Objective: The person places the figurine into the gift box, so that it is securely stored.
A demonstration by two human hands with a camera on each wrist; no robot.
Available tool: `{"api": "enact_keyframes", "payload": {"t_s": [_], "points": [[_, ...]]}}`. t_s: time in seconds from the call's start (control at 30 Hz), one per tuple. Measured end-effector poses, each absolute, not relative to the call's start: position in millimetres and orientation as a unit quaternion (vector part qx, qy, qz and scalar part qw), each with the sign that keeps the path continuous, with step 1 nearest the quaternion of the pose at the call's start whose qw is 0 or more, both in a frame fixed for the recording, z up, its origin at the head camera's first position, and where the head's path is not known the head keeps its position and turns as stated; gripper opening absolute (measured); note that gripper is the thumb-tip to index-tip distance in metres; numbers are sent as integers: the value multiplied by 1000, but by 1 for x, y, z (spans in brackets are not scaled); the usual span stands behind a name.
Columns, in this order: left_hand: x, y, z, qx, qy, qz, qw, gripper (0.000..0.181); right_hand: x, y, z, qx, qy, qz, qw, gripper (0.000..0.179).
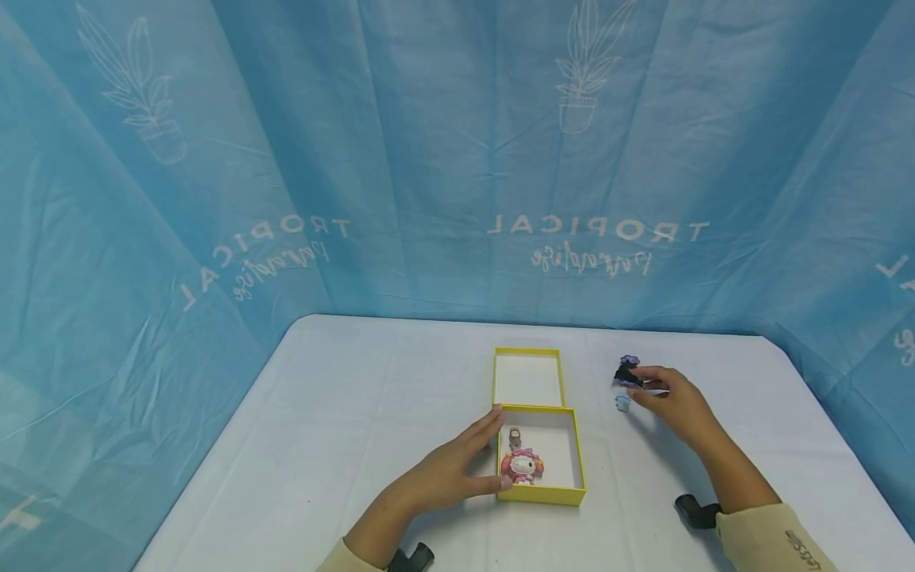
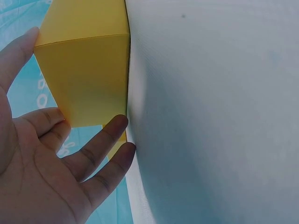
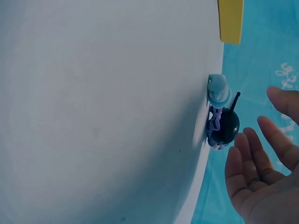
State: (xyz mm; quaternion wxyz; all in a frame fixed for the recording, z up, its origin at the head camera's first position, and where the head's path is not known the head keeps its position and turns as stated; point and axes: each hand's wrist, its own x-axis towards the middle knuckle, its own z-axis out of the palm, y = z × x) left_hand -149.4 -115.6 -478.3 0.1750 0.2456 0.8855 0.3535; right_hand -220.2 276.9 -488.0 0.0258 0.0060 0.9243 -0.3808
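My left hand (image 1: pixel 452 475) rests along the left side of an open yellow box (image 1: pixel 546 495), thumb at its near corner and fingertips by the far one. In the left wrist view the fingers spread beside the box's yellow wall (image 2: pixel 86 79). Inside lie a pink kitty figurine (image 1: pixel 523 466) and a small brown figurine (image 1: pixel 515 438). To the right, my right hand (image 1: pixel 679 403) reaches toward a black-and-purple figurine (image 1: pixel 627 372) and a light blue figurine (image 1: pixel 623 403). The right wrist view shows its fingers loosely extended beside the dark figurine (image 3: pixel 225 126), with nothing gripped.
A yellow-edged box lid (image 1: pixel 529 379), white inside, lies just behind the box. Everything stands on a white-covered table (image 1: pixel 357 397), with a blue printed curtain (image 1: pixel 429 159) round the back and sides. Black wrist mounts (image 1: pixel 695 512) show near both sleeves.
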Motion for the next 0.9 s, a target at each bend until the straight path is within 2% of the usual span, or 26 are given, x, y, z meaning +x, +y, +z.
{"api": "enact_keyframes", "payload": {"t_s": [0.53, 0.9], "points": [[-150, -114, -481, 240, 884, 359, 178, 95, -216, 274, -493, 42, 923, -373, 82, 57], [-150, -114, -478, 242, 885, 357, 176, 94, -214, 269, -495, 31, 928, -358, 96, 63]]}}
